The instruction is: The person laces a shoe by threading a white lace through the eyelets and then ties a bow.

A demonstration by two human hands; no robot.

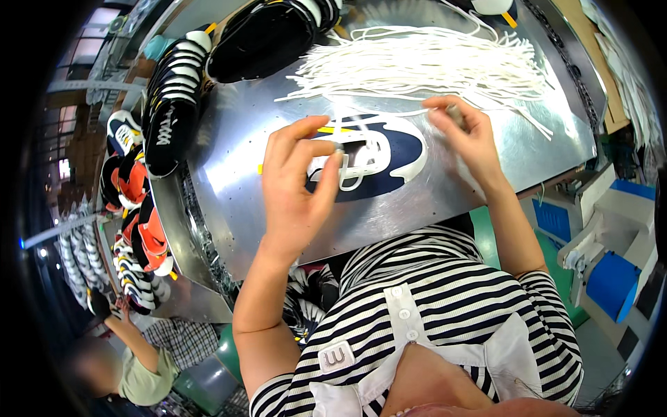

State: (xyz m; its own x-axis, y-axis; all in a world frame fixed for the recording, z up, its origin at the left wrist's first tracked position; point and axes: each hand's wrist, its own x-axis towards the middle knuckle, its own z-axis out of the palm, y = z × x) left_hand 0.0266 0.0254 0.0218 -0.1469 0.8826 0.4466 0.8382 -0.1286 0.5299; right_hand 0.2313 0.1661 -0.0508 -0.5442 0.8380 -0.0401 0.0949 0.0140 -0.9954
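A navy and white shoe upper (410,161) lies flat on the metal table in front of me. White shoelace (350,183) runs through its eyelet part and loops over the opening. My left hand (295,177) is over the upper's left part, fingers curled and thumb close to a fingertip, closed on a stretch of the lace; the exact grip is partly hidden. At the upper's far right edge, my right hand (467,135) pinches a lace strand between thumb and forefinger. A greyish cover shows on one of its fingers. Some lace between the hands is blurred.
Loose white laces (424,66) lie in a wide pile behind the upper. Stacked dark uppers (174,104) stand at the table's left edge, with more (267,38) at the back. Beyond the left edge are orange-lined uppers (149,236) and another person (132,365).
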